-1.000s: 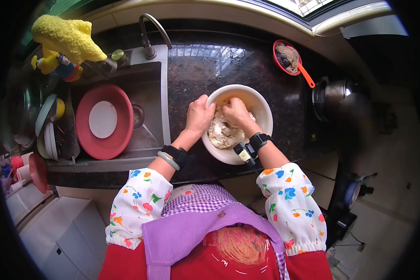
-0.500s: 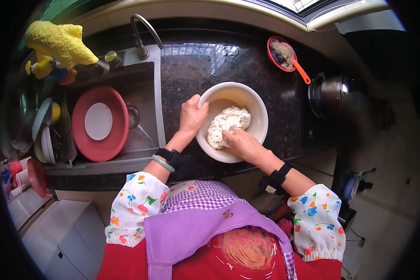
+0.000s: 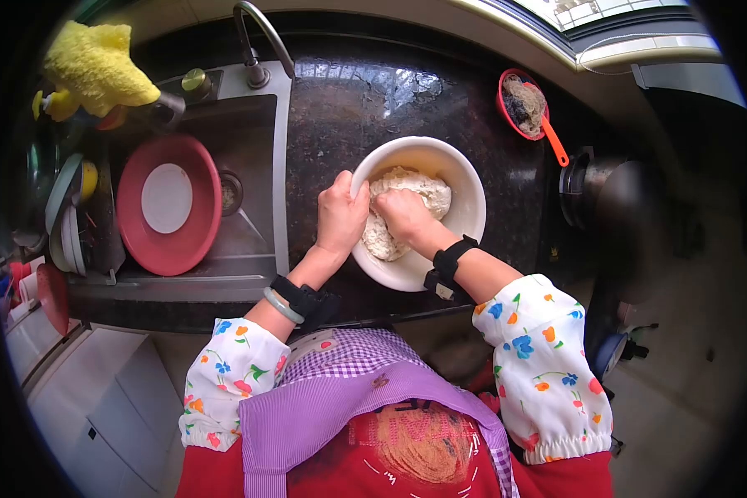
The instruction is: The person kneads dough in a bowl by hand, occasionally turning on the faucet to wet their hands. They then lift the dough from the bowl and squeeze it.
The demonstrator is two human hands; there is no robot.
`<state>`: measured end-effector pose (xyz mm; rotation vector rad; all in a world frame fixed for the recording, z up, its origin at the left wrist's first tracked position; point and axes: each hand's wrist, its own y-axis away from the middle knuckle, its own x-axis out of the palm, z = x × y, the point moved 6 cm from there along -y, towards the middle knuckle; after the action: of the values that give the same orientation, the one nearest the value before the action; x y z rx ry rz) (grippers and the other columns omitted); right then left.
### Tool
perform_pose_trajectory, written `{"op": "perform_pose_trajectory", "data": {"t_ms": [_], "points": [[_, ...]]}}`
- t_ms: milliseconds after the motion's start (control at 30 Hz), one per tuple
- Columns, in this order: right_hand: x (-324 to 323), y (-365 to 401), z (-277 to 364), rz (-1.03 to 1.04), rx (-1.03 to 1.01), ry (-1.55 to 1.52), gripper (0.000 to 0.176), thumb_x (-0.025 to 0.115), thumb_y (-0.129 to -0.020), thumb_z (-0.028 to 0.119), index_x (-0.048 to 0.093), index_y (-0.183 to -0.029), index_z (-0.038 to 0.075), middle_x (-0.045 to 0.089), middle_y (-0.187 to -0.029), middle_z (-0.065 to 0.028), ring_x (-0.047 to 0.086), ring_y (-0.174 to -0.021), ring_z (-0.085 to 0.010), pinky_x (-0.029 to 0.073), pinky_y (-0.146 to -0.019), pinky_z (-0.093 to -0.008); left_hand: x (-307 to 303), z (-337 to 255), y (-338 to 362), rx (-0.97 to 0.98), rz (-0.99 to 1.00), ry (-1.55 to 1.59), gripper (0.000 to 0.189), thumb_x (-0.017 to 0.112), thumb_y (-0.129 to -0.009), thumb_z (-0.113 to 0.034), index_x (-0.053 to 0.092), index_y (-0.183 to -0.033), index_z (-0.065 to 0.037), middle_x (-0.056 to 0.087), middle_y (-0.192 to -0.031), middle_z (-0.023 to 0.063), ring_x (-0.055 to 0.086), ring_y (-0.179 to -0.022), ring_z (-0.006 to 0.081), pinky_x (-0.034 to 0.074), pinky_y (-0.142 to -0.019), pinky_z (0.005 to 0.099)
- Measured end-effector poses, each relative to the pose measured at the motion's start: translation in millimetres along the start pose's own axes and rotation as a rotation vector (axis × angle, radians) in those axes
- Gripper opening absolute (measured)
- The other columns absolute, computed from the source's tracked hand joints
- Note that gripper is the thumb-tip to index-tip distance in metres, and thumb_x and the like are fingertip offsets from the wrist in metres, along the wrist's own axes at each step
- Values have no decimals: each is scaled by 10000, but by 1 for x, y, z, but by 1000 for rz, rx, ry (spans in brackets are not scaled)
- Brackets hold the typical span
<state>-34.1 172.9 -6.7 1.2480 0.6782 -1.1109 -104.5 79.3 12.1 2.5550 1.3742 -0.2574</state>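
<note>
A white bowl [image 3: 471, 192] stands on the dark counter with a rough, floury lump of dough [image 3: 433, 189] inside. My left hand [image 3: 343, 217] is closed on the bowl's left rim, thumb along the edge. Curled into a fist, my right hand [image 3: 404, 217] presses down into the middle of the dough; its fingertips are hidden. The dough bulges out above and below the fist, its surface uneven.
Left of the bowl is a metal sink [image 3: 257, 178] holding a red basin [image 3: 129, 199] with a white round piece in it. A tap [image 3: 258, 76] rises behind. At the back right sits a red strainer [image 3: 506, 104] with an orange handle; a metal pot [image 3: 610, 187] stands farther right.
My right hand has moved up and left over the dough and gone from bent fingers to a fist pressed in. My left hand stays on the bowl's rim. The view has shifted slightly.
</note>
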Motion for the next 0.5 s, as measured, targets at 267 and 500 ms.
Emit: {"op": "perform_pose_trajectory", "data": {"t_ms": [267, 500], "points": [[-14, 27, 6, 233, 110, -254, 574, 584, -640, -45, 502, -1198, 59, 544, -1161, -202, 545, -1064, -353, 448, -907, -398, -13, 10, 10, 49, -64, -88, 235, 577, -809, -195, 516, -737, 21, 596, -713, 249, 616, -725, 403, 479, -634, 454], [-82, 45, -18, -144, 63, -191, 351, 525, -692, -43, 617, -1026, 15, 559, -1132, -217, 515, -1095, -350, 399, -955, -395, -15, -11, -19, -43, 141, -320, 499, 565, -815, -496, 546, -724, -6, 619, -751, 250, 618, -762, 405, 480, -660, 473]]}}
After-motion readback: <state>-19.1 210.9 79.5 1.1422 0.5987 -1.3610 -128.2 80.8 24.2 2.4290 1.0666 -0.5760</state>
